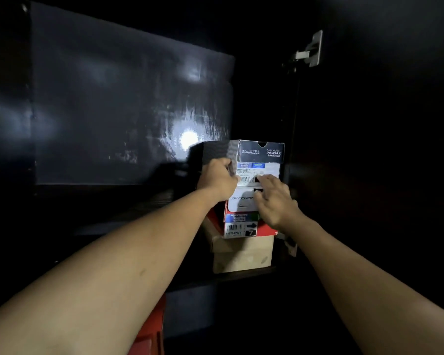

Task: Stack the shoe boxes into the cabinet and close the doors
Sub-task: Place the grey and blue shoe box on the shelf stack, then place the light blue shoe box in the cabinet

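The black shoe box (260,152) tops a stack at the right end of the cabinet shelf (241,278), over a white box (241,201), a red box (269,229) and a tan box (244,254); the left hand (217,179) has its grip curled round the black shoe box's front left edge; the right hand (276,198) has its grip spread, fingers flat on the fronts of the two upper boxes; a hinge (310,51) shows above right

Left grip (217,175) seemingly curled, right grip (274,198) flat, arms outstretched.
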Demonstrator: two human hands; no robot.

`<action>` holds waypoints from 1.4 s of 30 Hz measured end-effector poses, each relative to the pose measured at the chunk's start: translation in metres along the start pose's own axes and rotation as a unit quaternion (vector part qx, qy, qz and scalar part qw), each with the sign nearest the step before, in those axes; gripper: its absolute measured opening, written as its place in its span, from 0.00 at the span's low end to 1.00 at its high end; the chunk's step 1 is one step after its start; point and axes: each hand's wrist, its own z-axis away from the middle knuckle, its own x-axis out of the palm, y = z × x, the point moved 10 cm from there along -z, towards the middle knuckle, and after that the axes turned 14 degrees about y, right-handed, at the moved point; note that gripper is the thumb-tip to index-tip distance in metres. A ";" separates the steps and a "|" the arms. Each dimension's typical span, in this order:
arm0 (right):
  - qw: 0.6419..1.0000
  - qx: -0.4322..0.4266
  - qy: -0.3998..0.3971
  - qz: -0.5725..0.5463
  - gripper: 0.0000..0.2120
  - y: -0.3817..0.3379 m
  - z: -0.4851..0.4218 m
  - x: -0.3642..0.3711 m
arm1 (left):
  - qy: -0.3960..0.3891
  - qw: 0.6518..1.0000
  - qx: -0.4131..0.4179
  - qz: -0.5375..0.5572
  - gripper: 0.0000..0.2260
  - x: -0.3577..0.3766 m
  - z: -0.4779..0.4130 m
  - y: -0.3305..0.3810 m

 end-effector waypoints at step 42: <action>0.869 0.422 -0.013 0.256 0.28 0.169 0.518 -0.413 | -0.580 0.792 0.183 0.053 0.33 0.134 0.543 0.218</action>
